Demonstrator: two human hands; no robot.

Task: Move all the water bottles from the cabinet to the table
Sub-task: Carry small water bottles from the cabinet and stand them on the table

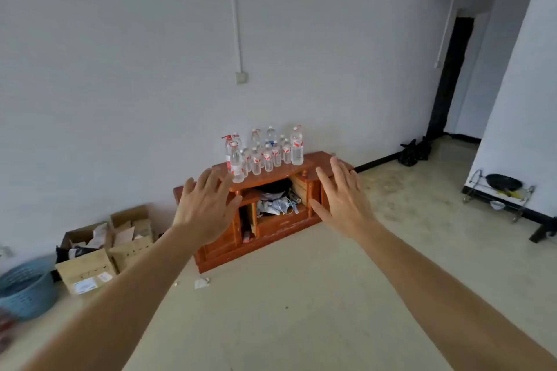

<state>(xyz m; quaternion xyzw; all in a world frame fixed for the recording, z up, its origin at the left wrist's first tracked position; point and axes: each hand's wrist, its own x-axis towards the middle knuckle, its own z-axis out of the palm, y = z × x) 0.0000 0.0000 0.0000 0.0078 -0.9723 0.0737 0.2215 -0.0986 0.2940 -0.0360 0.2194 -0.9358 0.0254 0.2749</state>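
Several clear water bottles (pixel 265 150) with red-and-white labels stand clustered on top of a low reddish wooden cabinet (pixel 280 224) against the white wall. Some are tall, some short. My left hand (pixel 205 208) is stretched forward with fingers spread, holding nothing, in front of the cabinet's left part. My right hand (pixel 342 197) is likewise stretched out and spread, empty, in front of the cabinet's right part. Both hands are still well short of the bottles. No table is in view.
Open cardboard boxes (pixel 102 250) and a blue basket (pixel 25 288) sit on the floor at the left. The cabinet's open middle shelf holds clutter (pixel 278 200). A metal rack with a black pan (pixel 501 187) stands at the right. Black bags (pixel 414 150) lie near a dark doorway (pixel 450 75).
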